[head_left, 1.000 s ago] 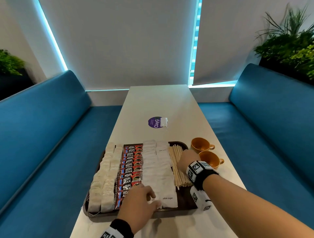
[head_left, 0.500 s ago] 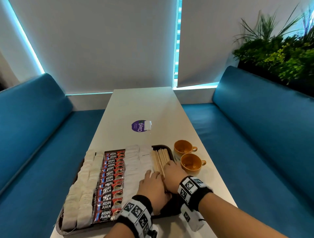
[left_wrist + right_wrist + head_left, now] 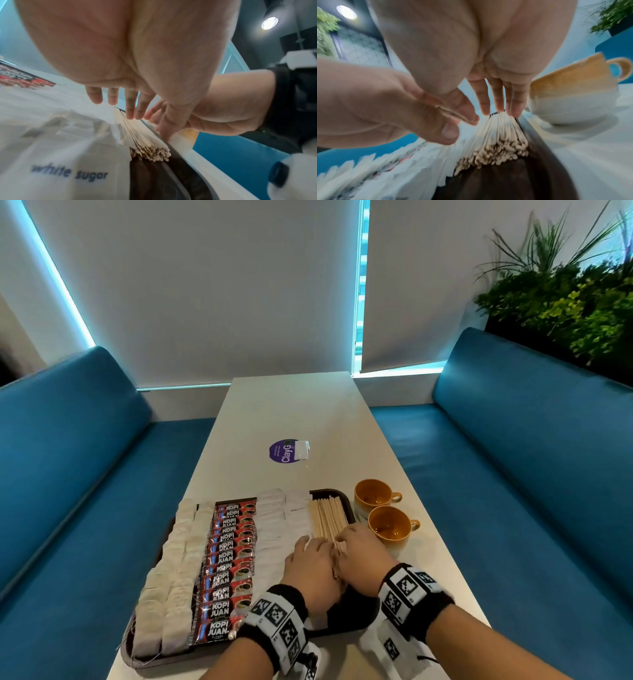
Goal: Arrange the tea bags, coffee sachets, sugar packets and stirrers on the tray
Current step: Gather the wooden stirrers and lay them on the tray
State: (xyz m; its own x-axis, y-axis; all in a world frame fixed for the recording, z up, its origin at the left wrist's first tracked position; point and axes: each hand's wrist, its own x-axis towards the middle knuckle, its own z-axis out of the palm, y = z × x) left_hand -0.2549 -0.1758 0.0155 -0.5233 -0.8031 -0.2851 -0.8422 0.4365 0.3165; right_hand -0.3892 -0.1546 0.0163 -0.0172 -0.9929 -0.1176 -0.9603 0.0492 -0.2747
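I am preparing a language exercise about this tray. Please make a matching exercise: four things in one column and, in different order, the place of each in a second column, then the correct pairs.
Things:
1. tea bags
2. coffee sachets
3. stirrers
4. cups

Places:
A. on the table, right of the tray
B. leftmost columns on the tray
C. right end of the tray, between both hands
D. between tea bags and sugar packets

Pairs: 1-B, 2-D, 3-C, 4-A
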